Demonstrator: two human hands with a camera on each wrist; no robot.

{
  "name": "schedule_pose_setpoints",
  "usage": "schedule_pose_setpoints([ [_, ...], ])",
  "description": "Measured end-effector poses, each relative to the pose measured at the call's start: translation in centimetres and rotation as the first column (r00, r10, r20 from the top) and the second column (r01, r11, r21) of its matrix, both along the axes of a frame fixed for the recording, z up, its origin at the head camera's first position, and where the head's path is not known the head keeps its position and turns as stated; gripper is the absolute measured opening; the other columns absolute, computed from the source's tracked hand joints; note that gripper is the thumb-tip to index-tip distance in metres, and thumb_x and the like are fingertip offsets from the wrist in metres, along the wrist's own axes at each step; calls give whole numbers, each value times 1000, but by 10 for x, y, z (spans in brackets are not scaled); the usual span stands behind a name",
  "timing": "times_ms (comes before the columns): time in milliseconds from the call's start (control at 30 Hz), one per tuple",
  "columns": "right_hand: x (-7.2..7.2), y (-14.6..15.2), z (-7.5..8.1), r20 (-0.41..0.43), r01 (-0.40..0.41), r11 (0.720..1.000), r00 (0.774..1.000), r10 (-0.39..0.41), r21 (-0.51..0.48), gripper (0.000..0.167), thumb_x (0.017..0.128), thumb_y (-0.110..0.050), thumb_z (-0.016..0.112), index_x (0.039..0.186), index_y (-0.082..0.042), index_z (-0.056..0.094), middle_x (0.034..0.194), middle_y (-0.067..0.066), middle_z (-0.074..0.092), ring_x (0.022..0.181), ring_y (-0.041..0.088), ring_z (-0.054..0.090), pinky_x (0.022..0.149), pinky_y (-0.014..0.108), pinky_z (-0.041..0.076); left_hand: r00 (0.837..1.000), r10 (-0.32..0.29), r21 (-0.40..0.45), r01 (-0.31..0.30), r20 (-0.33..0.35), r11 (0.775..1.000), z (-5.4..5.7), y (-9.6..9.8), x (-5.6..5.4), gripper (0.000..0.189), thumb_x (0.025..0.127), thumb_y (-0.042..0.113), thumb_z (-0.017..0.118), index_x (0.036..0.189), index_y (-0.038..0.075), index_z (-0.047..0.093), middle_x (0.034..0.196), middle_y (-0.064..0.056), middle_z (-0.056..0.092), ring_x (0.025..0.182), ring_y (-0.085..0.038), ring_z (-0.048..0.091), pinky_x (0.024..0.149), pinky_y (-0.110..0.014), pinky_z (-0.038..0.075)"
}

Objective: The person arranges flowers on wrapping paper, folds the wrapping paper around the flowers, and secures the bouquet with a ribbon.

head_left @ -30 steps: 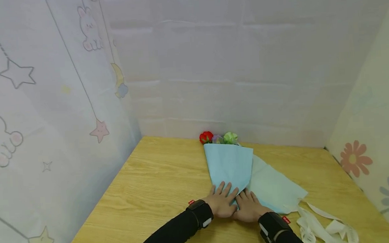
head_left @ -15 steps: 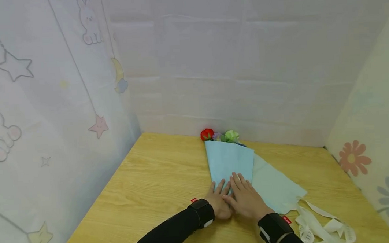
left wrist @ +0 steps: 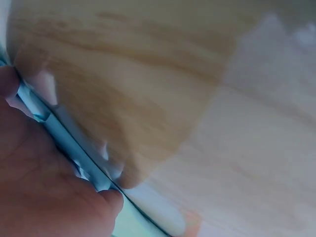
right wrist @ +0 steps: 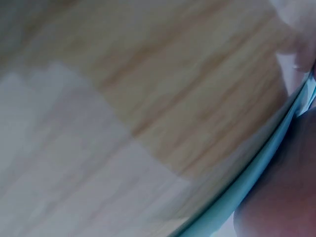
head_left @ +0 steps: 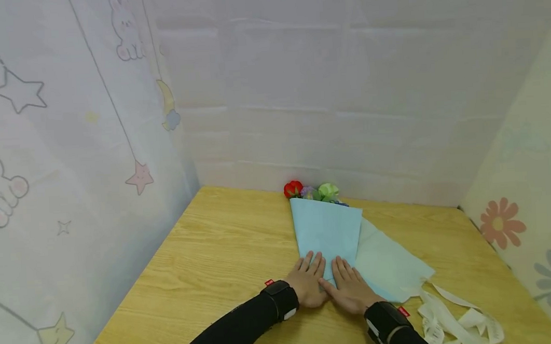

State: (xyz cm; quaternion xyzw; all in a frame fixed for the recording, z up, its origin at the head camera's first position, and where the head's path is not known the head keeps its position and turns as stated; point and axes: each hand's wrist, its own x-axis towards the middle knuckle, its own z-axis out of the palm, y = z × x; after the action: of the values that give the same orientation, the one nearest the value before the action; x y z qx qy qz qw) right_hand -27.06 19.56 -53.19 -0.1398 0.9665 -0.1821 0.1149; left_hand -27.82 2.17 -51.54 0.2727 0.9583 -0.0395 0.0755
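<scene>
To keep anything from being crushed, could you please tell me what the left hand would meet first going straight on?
The left hand rests on the blue paper; past its far edge, the green flower would probably come first, though depth is hard to judge.

Black long sleeves and black wrist straps with small red tags and white patches.

The paper is light blue; one flower, red.
</scene>
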Motion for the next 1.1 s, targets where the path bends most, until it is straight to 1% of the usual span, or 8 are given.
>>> schedule_pose_setpoints([
  [167, -4, 1, -11, -30, 9, 1000, 1000, -8, 9, 98, 99, -76, 22, 161, 0, 12, 168, 19, 3, 155, 39, 2, 121, 58, 3, 1000, -23, 21, 24, -20, 1000, 4, -10, 5, 79, 104, 66, 28, 165, 18, 13, 171, -1, 7, 157, -22, 3, 124, -37, 13],
  [333, -4, 1, -10, -23, -2, 1000, 1000, 2, 17, 96, 101, -73, 22, 161, 2, 11, 168, 20, 2, 155, 40, 1, 121, 58, 2, 999, -37, 52, 36, 32, 998, 6, -20, 5, 76, 105, 64, 23, 165, 18, 13, 171, -3, 6, 157, -22, 2, 124, -36, 12],
  [500, 1, 0, -4, -23, 5, 1000, 1000, -4, 15, 92, 103, -69, 23, 161, 3, 12, 168, 21, 3, 155, 40, 1, 121, 57, 1, 996, -35, 112, 25, 87, 993, 2, -22, -1, 66, 109, 49, 18, 165, 13, 12, 171, -4, 6, 156, -20, 2, 124, -35, 11],
  [633, 8, -2, 6, -5, 9, 1000, 1000, -9, -11, 88, 106, -62, 32, 160, 6, 14, 167, 25, 5, 154, 44, 2, 121, 59, -1, 998, 18, 154, -26, 55, 988, -18, -21, -20, 63, 109, 41, 22, 164, 11, 12, 171, -4, 7, 156, -18, 1, 124, -38, 8],
  [700, 10, -3, 9, -5, 13, 1000, 1000, -13, 0, 87, 106, -60, 34, 160, 6, 15, 167, 25, 5, 154, 44, 3, 120, 59, 0, 997, 60, 167, -69, 56, 984, -23, -20, -31, 64, 108, 39, 24, 164, 11, 12, 171, -5, 6, 156, -19, 0, 124, -42, 6],
  [767, 10, -3, 9, -4, 15, 1000, 1000, -15, 20, 86, 106, -60, 34, 160, 4, 14, 168, 23, 5, 154, 42, 2, 121, 58, 0, 992, 104, 177, -115, 66, 977, -24, -21, -42, 64, 107, 38, 26, 164, 13, 13, 171, -4, 7, 157, -20, 1, 124, -47, 5],
  [900, 5, -2, -2, -38, 5, 999, 999, -3, 52, 87, 105, -63, 33, 161, 1, 15, 168, 20, 5, 155, 40, 4, 121, 57, 3, 979, 167, 192, -188, 120, 963, -17, -23, -63, 65, 106, 39, 28, 164, 12, 14, 171, -4, 8, 157, -22, 2, 124, -49, 3],
  [1100, -1, 0, -16, -95, 2, 997, 995, 5, 73, 91, 103, -67, 33, 160, 2, 19, 167, 21, 12, 154, 40, 10, 121, 58, 10, 961, 233, 195, -259, 146, 946, -22, -20, -100, 66, 107, 41, 29, 164, 13, 14, 171, -3, 9, 157, -23, 3, 123, -50, 0],
])
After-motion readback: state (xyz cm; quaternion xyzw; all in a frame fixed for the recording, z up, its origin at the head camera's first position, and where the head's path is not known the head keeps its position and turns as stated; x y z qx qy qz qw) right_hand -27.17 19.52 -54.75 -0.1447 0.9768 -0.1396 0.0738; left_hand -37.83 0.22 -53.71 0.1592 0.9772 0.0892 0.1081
